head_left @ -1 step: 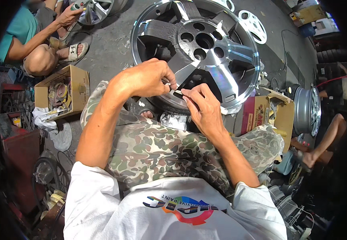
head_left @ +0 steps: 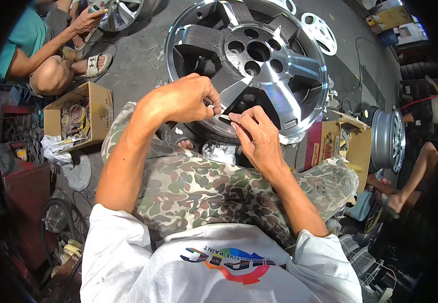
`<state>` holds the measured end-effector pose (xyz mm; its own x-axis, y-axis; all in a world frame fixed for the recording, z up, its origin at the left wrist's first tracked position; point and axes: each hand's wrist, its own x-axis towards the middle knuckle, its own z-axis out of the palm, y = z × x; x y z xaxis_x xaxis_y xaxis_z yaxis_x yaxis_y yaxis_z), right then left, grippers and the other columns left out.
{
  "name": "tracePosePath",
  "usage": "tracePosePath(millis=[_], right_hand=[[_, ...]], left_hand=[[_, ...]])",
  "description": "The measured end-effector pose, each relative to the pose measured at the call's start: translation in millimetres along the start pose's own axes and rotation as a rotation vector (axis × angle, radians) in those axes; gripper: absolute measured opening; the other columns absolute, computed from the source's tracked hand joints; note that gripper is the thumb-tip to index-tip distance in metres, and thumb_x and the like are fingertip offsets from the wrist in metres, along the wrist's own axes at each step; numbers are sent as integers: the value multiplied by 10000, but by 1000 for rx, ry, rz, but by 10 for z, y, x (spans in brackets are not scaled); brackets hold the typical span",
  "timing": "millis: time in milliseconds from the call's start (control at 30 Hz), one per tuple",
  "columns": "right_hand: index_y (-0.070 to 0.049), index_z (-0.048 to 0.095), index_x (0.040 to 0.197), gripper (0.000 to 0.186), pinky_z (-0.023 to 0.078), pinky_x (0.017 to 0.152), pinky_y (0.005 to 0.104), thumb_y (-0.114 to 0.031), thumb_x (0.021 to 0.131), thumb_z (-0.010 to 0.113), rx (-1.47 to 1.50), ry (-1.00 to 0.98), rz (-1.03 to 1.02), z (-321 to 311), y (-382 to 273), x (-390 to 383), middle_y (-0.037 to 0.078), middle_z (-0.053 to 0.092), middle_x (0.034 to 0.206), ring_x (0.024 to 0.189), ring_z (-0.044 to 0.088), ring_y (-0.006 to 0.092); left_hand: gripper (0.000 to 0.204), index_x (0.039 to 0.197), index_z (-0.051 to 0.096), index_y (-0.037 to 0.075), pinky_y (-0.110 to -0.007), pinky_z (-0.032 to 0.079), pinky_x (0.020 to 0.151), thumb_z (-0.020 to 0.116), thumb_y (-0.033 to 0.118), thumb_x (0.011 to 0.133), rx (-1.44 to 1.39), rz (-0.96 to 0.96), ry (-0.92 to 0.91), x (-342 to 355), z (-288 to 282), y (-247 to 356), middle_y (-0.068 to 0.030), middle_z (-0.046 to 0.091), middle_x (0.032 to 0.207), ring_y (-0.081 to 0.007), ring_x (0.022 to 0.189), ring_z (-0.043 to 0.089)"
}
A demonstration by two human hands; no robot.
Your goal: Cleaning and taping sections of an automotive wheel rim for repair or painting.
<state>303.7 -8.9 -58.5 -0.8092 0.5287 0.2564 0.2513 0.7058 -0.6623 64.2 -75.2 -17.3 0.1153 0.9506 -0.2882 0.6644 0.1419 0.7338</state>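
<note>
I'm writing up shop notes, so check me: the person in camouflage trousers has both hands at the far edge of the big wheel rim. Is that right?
Not quite: the left hand and right hand are at the near edge of the big wheel rim, as the head view shows. The camouflage trousers are right.

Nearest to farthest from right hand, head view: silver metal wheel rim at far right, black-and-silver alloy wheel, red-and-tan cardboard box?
1. Black-and-silver alloy wheel: directly ahead of right hand.
2. Red-and-tan box: on the right.
3. Silver rim: farther right.
</note>
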Motion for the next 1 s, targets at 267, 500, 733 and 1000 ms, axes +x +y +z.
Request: tracePosePath(millis=[267,500,733,1000], right_hand=[[-59,723,1114,256,527,739,419,6,866,732,-27,-10,16,-4,-16,4,96,590,924,846,639,279],[-56,714,1123,272,529,752,425,20,862,726,-26,12,9,29,-18,-1,110,587,950,883,640,301],[-53,713,1133,300,529,758,426,41,849,725,-14,24,-10,36,-3,-3,114,586,945,897,635,306],[-19,735,1050,189,505,676,407,23,865,735,19,166,-59,-30,-27,141,125,582,887,767,635,289]], left_hand=[[326,1077,778,-10,-373,570,893,661,54,780,9,-13,-23,7,-10,33,-219,762,1026,-331,950,756],[315,1068,775,-27,-387,565,925,657,45,784,56,14,1,1,90,-5,-237,749,1069,-356,1006,739],[291,1053,775,-35,-383,567,905,661,34,794,29,3,4,3,101,-13,-241,750,1051,-362,996,739],[223,1045,766,-18,-373,579,798,648,54,870,-101,38,81,-28,-61,32,-197,764,928,-256,839,748]])
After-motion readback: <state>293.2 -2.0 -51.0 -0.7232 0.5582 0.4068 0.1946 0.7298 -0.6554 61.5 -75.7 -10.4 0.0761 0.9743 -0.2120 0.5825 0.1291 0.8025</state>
